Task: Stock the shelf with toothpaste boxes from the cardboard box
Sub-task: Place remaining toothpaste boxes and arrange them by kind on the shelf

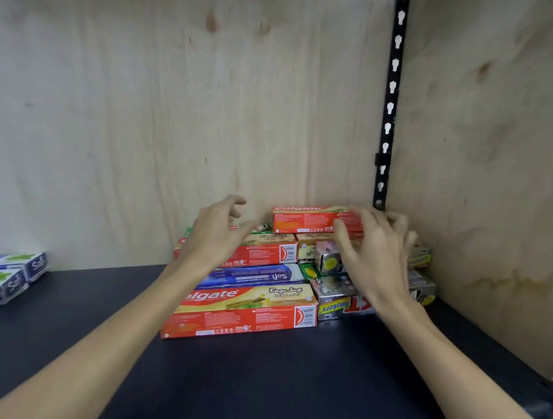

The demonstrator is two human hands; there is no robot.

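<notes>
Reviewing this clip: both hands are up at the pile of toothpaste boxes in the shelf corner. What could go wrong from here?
1. The top red Colgate box sits highest on an uneven stack; a nudge from the right hand could probably tip it off.
2. The small silver Smokers boxes beneath lie at mixed angles, so the right side may shift under added weight.
3. The left hand, withdrawing, might drag the blue Safi box forward on the dark shelf board.

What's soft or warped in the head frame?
Head view: right hand is motion-blurred at the fingers; left hand slightly soft. Wide-angle bends the black rail and shelf edges. Front Colgate box print is sharp. Light even, no harsh glare.
</notes>
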